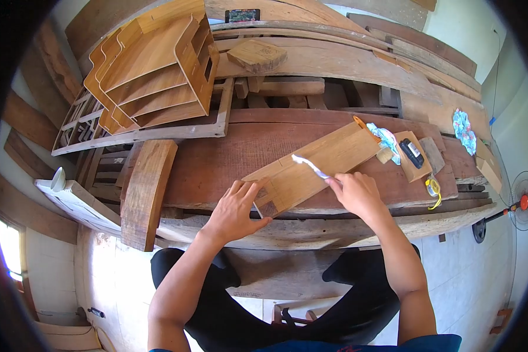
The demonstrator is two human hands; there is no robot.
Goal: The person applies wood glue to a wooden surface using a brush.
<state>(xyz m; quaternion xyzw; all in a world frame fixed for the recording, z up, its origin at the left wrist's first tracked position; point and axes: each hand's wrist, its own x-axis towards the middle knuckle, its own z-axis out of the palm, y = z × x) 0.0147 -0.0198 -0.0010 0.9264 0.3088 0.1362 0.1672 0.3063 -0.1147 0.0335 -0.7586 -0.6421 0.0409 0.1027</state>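
A light-brown wooden board lies slanted across the reddish-brown plank in front of me. My left hand grips its left end, fingers over the top by two dark square patches and thumb at the near corner. In my right hand is a toothbrush, its white head close over the middle of the board. Fingers and thumb pinch the handle, whose rear part is hidden by the hand. An orange-handled tool sits at the board's far right corner, beside a crumpled blue patterned cloth.
To the right are a black object on a wood block and a yellow tape measure. A tiered wooden organizer stands at back left. A thick wood beam juts over the left edge. A phone rests at the back.
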